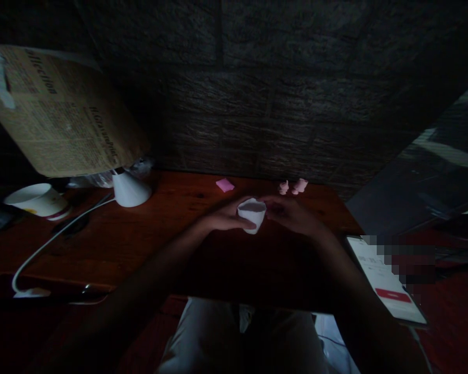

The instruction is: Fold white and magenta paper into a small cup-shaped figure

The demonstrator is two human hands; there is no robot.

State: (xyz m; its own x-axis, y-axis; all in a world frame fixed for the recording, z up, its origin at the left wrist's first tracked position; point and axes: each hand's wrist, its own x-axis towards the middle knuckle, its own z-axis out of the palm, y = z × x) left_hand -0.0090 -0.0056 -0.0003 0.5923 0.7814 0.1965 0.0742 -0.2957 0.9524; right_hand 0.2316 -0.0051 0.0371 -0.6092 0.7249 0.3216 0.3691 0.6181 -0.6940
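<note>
A small white cup (252,214) with an uneven rim is held above the wooden table, its opening facing up and slightly toward me. My left hand (229,216) is closed around its left side, the thumb lying across the front. At the right edge of the rim, the curled fingers of my right hand (286,212) touch the cup; their tips are dark and partly hidden. Beyond the hands, a flat pink piece (225,185) lies on the tabletop. Two small pale-pink shaped pieces, one slim (283,187) and one wider (300,186), stand near the wall.
On the left stands a lamp with a white base (131,189) and a newsprint-patterned shade (70,114). A paper cup (39,200) tilts beside its white cable (58,234). A lit tablet-like screen (390,291) sits at the right table edge. A dark brick wall (234,104) rises behind.
</note>
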